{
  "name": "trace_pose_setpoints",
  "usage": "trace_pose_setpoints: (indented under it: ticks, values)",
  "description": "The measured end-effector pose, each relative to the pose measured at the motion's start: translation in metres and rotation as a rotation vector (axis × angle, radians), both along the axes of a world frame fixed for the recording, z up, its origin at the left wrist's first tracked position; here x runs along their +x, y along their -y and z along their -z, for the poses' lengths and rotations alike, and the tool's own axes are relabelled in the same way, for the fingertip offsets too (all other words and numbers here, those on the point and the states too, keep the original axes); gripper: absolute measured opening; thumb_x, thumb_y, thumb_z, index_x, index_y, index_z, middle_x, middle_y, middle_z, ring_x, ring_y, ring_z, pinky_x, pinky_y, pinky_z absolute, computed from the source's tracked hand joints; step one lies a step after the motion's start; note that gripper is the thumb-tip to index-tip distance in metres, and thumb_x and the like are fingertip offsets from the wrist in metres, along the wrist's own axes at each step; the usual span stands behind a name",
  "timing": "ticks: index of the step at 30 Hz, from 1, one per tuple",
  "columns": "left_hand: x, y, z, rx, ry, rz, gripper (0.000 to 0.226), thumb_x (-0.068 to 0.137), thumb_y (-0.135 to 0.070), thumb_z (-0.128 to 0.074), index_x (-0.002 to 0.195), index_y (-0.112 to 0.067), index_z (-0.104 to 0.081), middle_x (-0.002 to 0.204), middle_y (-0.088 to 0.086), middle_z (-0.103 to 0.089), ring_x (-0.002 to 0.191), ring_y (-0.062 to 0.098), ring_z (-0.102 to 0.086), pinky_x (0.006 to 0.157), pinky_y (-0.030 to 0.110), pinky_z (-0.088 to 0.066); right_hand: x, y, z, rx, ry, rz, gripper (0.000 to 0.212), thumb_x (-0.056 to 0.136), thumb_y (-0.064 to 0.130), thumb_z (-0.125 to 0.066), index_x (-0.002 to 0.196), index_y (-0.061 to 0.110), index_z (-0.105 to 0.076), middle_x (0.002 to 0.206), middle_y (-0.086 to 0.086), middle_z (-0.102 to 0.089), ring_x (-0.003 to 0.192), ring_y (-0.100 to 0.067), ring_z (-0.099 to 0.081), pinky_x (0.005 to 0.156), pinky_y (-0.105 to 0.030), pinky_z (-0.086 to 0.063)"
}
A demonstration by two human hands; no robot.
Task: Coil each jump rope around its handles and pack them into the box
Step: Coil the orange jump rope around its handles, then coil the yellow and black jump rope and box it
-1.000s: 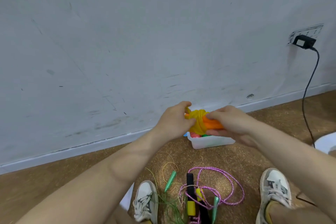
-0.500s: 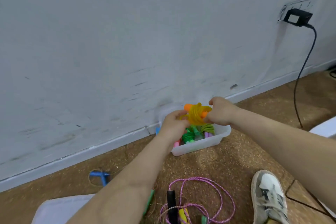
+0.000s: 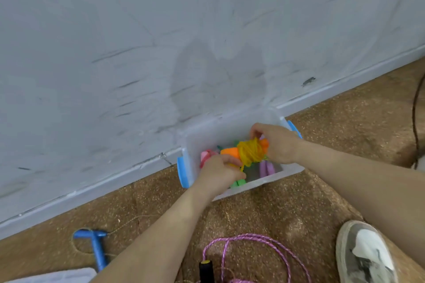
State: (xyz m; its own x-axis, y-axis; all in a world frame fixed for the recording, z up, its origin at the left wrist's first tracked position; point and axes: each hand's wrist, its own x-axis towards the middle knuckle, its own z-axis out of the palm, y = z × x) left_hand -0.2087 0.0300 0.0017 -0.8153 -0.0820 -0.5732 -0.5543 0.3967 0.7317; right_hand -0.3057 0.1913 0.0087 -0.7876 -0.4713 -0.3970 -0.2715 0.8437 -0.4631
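Note:
A coiled jump rope [image 3: 249, 153], yellow cord wound round orange handles, hangs just above the open clear plastic box [image 3: 279, 176] that stands against the wall. My left hand [image 3: 218, 173] grips its left end and my right hand [image 3: 274, 142] grips its right end. Inside the box lie other coiled ropes with pink [image 3: 205, 156], green [image 3: 238, 183] and purple [image 3: 266, 167] handles, partly hidden by my hands.
A loose purple rope [image 3: 257, 254] with a black handle [image 3: 206, 271] lies on the brown floor near me. A blue-handled rope [image 3: 96, 246] lies at the left, near a white lid [image 3: 57, 277]. My shoe [image 3: 364, 253] is at the lower right. A black cable [image 3: 414, 108] hangs at the right edge.
I have leaned in toward the box. Both hands have carried the orange and yellow rope from in front of me down to just above the ropes in the box.

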Motion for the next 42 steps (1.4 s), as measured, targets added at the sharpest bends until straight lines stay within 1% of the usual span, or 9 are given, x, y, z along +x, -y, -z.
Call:
trace_pose_setpoints:
  ticks: [5, 9, 15, 22, 27, 31, 34, 38, 42]
  values:
    - [0.002, -0.002, 0.026, -0.352, -0.146, 0.125, 0.034, 0.086, -0.009, -0.05, 0.108, -0.025, -0.071, 0.093, -0.004, -0.061, 0.087, 0.013, -0.056, 0.075, 0.021, -0.041, 0.004, -0.006, 0.025, 0.542, -0.199, -0.383, 0.053, 0.081, 0.026, -0.069, 0.128, 0.036, -0.047, 0.131, -0.002, -0.043, 0.128, -0.025, -0.037, 0.095, -0.045, -0.033]
    - [-0.002, -0.007, 0.038, -0.339, 0.0, 0.278, 0.045, 0.089, -0.015, -0.046, 0.132, -0.021, -0.055, 0.115, 0.012, -0.064, 0.101, 0.027, -0.059, 0.078, 0.028, -0.043, -0.004, -0.007, 0.039, 0.467, -0.038, -0.279, 0.036, 0.095, 0.017, -0.048, 0.129, 0.009, -0.048, 0.132, -0.018, -0.05, 0.119, -0.035, -0.052, 0.095, -0.037, -0.044]
    - [-0.014, -0.022, 0.033, -0.289, 0.029, 0.478, 0.031, 0.09, -0.012, -0.044, 0.06, -0.008, -0.051, 0.074, 0.019, -0.055, 0.077, 0.033, -0.049, 0.057, 0.032, -0.027, -0.002, -0.008, 0.05, 0.465, -0.047, -0.219, 0.05, 0.09, 0.016, -0.056, 0.134, 0.001, -0.041, 0.125, -0.019, -0.058, 0.112, -0.034, -0.058, 0.09, -0.035, -0.047]
    - [0.0, -0.017, 0.03, -0.4, -0.121, 0.501, 0.026, 0.094, -0.02, -0.039, 0.093, -0.011, -0.063, 0.104, 0.013, -0.066, 0.096, 0.03, -0.059, 0.076, 0.033, -0.045, 0.01, 0.001, 0.047, 0.562, -0.147, -0.101, 0.042, 0.09, 0.005, -0.051, 0.131, 0.005, -0.044, 0.124, -0.015, -0.059, 0.113, -0.033, -0.059, 0.09, -0.042, -0.049]
    - [0.053, 0.006, -0.01, -0.245, -0.371, 0.047, 0.023, 0.079, -0.013, -0.052, 0.068, -0.027, -0.066, 0.064, -0.013, -0.064, 0.063, 0.007, -0.056, 0.063, 0.024, -0.045, 0.033, -0.005, 0.029, 0.141, -0.247, -0.032, 0.035, 0.084, 0.008, -0.049, 0.117, 0.013, -0.06, 0.108, -0.013, -0.062, 0.101, -0.037, -0.06, 0.078, -0.038, -0.049]
    - [0.1, 0.03, -0.011, -0.445, -0.462, 0.002, 0.014, 0.07, -0.022, -0.044, 0.061, -0.018, -0.054, 0.052, -0.001, -0.053, 0.055, 0.022, -0.051, 0.054, 0.031, -0.041, 0.085, 0.015, -0.007, -0.27, -0.571, -0.358, 0.022, 0.075, 0.021, -0.045, 0.081, 0.014, -0.065, 0.079, -0.004, -0.059, 0.072, -0.025, -0.059, 0.056, -0.031, -0.044]
    - [0.145, 0.03, 0.02, -0.615, -0.147, 0.182, 0.014, 0.08, -0.025, -0.045, 0.074, -0.021, -0.056, 0.077, 0.006, -0.067, 0.079, 0.031, -0.062, 0.064, 0.035, -0.044, 0.131, 0.036, -0.003, -0.265, -0.421, -0.612, 0.025, 0.079, 0.025, -0.044, 0.09, 0.014, -0.064, 0.086, -0.004, -0.058, 0.072, -0.028, -0.06, 0.053, -0.037, -0.048]
    - [0.202, 0.025, 0.079, -0.508, 0.337, 0.168, 0.047, 0.088, -0.04, -0.053, 0.127, -0.017, -0.042, 0.114, 0.009, -0.066, 0.108, 0.028, -0.061, 0.085, 0.033, -0.048, 0.173, 0.054, 0.03, 0.06, 0.028, -0.637, 0.048, 0.088, 0.018, -0.046, 0.136, 0.024, -0.044, 0.129, -0.002, -0.054, 0.119, -0.026, -0.053, 0.092, -0.041, -0.047]
    - [0.201, 0.018, 0.086, -0.18, 0.286, -0.063, 0.037, 0.058, -0.043, -0.069, 0.09, -0.025, -0.065, 0.09, 0.0, -0.073, 0.091, 0.02, -0.068, 0.079, 0.035, -0.053, 0.184, 0.064, 0.041, 0.098, 0.296, -0.55, 0.079, 0.086, 0.009, -0.05, 0.154, 0.026, -0.013, 0.158, 0.001, -0.025, 0.141, -0.023, -0.031, 0.11, -0.036, -0.034]
